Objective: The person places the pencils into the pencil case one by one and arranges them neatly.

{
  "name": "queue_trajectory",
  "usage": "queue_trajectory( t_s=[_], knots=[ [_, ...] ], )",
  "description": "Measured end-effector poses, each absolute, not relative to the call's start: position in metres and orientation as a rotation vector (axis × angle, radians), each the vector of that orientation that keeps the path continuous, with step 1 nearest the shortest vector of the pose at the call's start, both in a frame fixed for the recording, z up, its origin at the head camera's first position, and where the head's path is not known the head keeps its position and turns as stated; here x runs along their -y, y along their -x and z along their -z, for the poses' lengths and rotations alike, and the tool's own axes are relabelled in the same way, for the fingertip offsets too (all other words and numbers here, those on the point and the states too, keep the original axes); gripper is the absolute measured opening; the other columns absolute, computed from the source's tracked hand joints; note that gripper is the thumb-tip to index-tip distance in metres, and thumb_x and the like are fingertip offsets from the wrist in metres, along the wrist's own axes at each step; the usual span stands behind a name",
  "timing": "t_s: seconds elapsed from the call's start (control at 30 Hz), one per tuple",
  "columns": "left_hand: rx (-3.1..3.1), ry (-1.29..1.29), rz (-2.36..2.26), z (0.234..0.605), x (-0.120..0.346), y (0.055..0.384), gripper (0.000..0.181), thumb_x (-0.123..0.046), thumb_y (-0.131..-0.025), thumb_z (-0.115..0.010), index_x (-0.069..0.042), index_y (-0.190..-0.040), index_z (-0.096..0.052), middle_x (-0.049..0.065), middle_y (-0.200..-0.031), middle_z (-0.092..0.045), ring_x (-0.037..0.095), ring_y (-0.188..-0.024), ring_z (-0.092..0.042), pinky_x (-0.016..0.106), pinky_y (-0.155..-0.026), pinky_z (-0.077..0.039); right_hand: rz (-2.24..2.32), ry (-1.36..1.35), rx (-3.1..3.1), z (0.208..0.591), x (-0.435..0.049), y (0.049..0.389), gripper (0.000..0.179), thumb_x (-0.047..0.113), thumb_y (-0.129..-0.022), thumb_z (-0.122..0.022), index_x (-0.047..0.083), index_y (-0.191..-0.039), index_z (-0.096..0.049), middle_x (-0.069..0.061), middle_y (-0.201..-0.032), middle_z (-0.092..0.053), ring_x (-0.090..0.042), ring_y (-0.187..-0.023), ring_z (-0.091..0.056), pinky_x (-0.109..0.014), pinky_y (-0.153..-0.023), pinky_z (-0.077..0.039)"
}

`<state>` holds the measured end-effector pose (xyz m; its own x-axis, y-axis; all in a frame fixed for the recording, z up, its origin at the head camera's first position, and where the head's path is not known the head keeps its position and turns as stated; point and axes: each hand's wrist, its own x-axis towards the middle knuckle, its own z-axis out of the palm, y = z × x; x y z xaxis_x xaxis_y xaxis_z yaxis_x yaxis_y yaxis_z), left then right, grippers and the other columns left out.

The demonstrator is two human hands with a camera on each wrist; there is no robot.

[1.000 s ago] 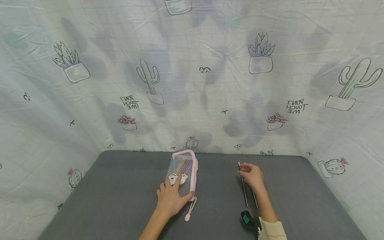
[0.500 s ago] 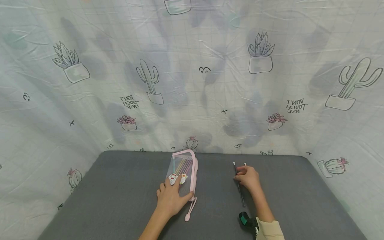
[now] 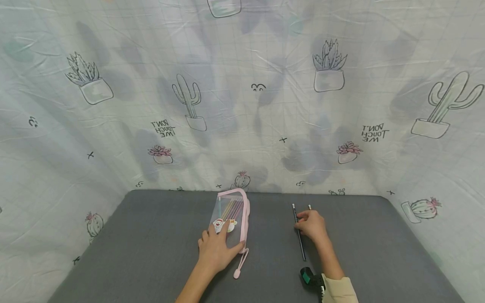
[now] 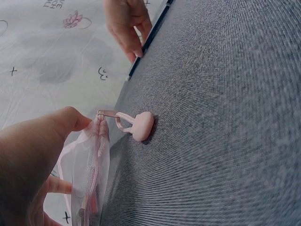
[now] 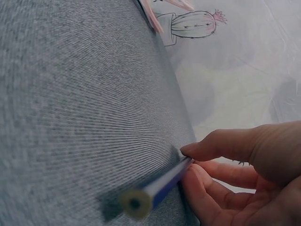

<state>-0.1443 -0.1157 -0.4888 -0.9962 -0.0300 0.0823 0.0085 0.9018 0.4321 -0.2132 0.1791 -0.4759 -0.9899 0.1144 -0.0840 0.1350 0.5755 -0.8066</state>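
Note:
A clear pencil case (image 3: 244,223) with pink trim lies on the table, holding several coloured pencils (image 3: 232,209). My left hand (image 3: 215,251) rests on its near part with fingers spread; the thumb (image 4: 70,117) touches the edge by the zip end. A pink zip pull (image 4: 142,126) hangs off there. To the right, my right hand (image 3: 313,226) pinches a dark pencil (image 3: 300,240) between thumb and fingers, low over or on the table. Its flat, unsharpened near end (image 5: 136,203) shows in the right wrist view. A second pencil (image 3: 310,207) lies mostly hidden under that hand.
The grey table (image 3: 151,252) runs back to a hanging cloth (image 3: 242,105) printed with cacti and potted plants. A black wrist device (image 3: 308,276) sits at the right wrist, by the sleeve (image 3: 339,290).
My right hand has moved left with the dark pencil, away from the second one. The left hand and the pencil case have stayed where they were.

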Motion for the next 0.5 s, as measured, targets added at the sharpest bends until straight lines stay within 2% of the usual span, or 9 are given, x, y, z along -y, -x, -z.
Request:
queue_trajectory(
  t_s=[0.13, 0.33, 0.5],
  knots=[
    [2.974, -0.017, 0.671, 0.4901, 0.1154, 0.1446, 0.088, -0.064, -0.086, -0.075, -0.013, -0.154, -0.054, 0.039, -0.145, -0.045, 0.057, -0.126, -0.048, 0.072, -0.098, -0.039, 1.458, -0.235, -2.725, 0.476, -0.1803, 0.2135, 0.033, -0.007, -0.083, -0.074, -0.016, -0.115, -0.069, -0.021, -0.09, -0.074, -0.021, -0.07, -0.072, -0.037, -0.065, -0.062],
    [2.983, -0.021, 0.658, 0.4908, 0.1157, 0.1449, 0.088, -0.065, -0.086, -0.074, -0.014, -0.155, -0.053, 0.039, -0.146, -0.044, 0.056, -0.125, -0.048, 0.073, -0.098, -0.039, 1.636, -0.24, -2.542, 0.4759, -0.1803, 0.2138, 0.036, -0.007, -0.087, -0.071, -0.02, -0.121, -0.065, -0.031, -0.104, -0.072, -0.028, -0.082, -0.075, -0.04, -0.072, -0.063],
    [2.987, -0.018, 0.657, 0.4899, 0.1155, 0.1448, 0.088, -0.065, -0.086, -0.074, -0.013, -0.155, -0.053, 0.039, -0.145, -0.045, 0.057, -0.125, -0.048, 0.073, -0.098, -0.039, 1.745, -0.217, -2.404, 0.4762, -0.1806, 0.2144, 0.04, -0.008, -0.09, -0.067, -0.023, -0.126, -0.059, -0.032, -0.108, -0.069, -0.025, -0.084, -0.072, -0.041, -0.076, -0.063]
  ],
)
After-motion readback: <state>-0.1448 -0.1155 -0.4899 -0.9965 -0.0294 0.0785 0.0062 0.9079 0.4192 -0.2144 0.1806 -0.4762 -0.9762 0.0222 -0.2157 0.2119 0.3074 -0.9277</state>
